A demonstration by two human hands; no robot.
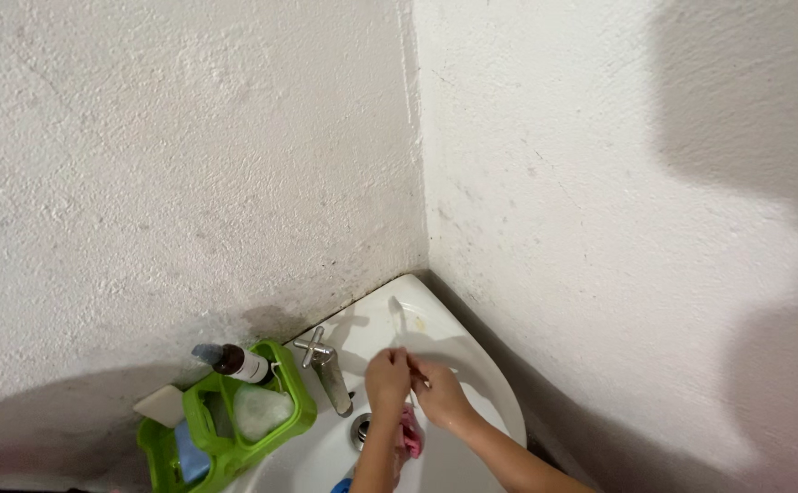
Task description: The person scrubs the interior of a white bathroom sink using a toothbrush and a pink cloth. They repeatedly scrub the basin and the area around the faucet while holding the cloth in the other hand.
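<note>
I see the corner sink hemmed in by 2 rough white walls that meet just behind it, so nothing passes at the back. Left of the sink's drain the metal tap stands upright, and beyond it the green caddy with its brown bottle blocks that side. Right of the drain the basin lies open toward the rim, and above it too.
</note>
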